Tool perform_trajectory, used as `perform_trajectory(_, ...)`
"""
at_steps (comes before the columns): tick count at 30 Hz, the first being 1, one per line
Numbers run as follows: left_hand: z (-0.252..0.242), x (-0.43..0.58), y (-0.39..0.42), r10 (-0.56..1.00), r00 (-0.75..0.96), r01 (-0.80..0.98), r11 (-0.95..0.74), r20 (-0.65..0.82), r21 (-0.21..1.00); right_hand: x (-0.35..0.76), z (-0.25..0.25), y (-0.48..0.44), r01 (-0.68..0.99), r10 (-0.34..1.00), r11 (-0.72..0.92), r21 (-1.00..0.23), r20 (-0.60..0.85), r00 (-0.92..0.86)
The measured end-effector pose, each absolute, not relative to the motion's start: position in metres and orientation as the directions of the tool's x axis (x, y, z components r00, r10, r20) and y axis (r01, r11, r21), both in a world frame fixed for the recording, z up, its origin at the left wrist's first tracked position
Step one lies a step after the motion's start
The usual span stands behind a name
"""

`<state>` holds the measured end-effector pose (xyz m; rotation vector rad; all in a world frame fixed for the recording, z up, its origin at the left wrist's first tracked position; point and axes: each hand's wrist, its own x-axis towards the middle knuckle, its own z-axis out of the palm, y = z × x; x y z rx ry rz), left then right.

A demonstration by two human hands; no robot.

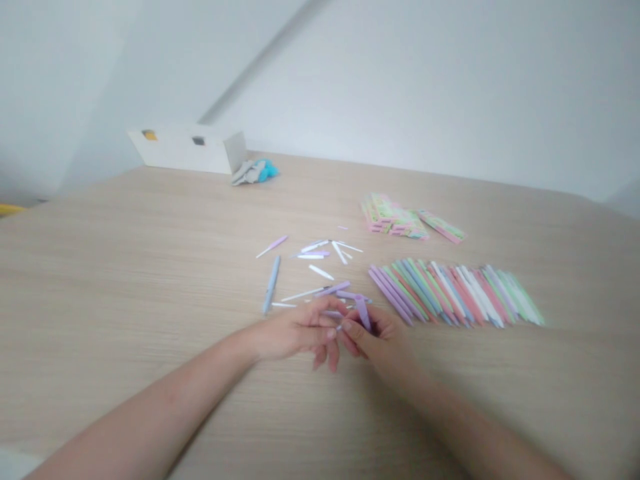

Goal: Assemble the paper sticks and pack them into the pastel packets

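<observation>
Forearms, two, bare [170, 400], nearest the camera, reaching in from near left and near right and ending in the left hand [310, 330] and right hand [385, 340], which meet at the near middle. Worktop [150, 267], pale wood grain, beneath everything listed. White box [185, 152], far left, with two cut-outs in its front. Row of slender pens [455, 293], right of the hands, laid side by side at a slant; purple, green, blue, red and white. Stack of pink-and-green packets [393, 220], far right of middle, with a single packet [443, 227] just beside it. Crumpled grey-and-blue bundle [255, 171], soft-looking, at the box's right end. Blue-grey barrel [271, 285], loose, left of the scattered parts. Purple piece [363, 312], one, tapered, raised upright and gripped in the right hand between thumb and fingers; probably light, stiff, smooth plastic, apt to roll or slip, best held around its middle. White slivers [321, 272], several, strewn beyond the left hand. Thin pale piece [340, 327], one, between the two hands' fingertips; likely light and easily bent, suited to a gentle pinch near an end. Left hand's fingers part-spread; whether they pinch it cannot be told through the blur.
</observation>
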<state>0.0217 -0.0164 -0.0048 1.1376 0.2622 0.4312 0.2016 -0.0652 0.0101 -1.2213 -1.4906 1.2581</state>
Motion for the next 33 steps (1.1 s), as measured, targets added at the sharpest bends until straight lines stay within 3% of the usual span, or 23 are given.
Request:
perform_trajectory(5, -0.007, 0.022, -0.016, 0.449, 0.892, -0.197, 0.286, 0.051, 0.938, 0.202, 0.007, -0.065, 0.097, 0.979, 0.028, -0.995, 0.007, -0.204)
perform_trajectory(10, -0.005, 0.021, -0.015, 0.533, 0.844, -0.246, 0.278, 0.064, 0.928, 0.204, -0.005, -0.068, -0.164, 0.966, -0.134, -0.977, -0.092, -0.242)
perform_trajectory(12, -0.006, 0.021, -0.015, 0.547, 0.834, -0.262, 0.281, 0.069, 0.923, 0.205, -0.007, -0.069, -0.195, 0.961, -0.154, -0.969, -0.101, -0.256)
perform_trajectory(23, 0.004, 0.022, -0.012, 0.761, 0.649, -0.373, 0.313, 0.004, 0.873, 0.207, -0.004, -0.073, 0.029, 0.96, -0.055, -0.998, -0.061, -0.272)
perform_trajectory(33, 0.003, 0.023, -0.012, 0.773, 0.631, -0.439, 0.28, 0.07, 0.854, 0.206, 0.004, -0.079, 0.131, 0.917, -0.032, -0.991, -0.081, -0.391)
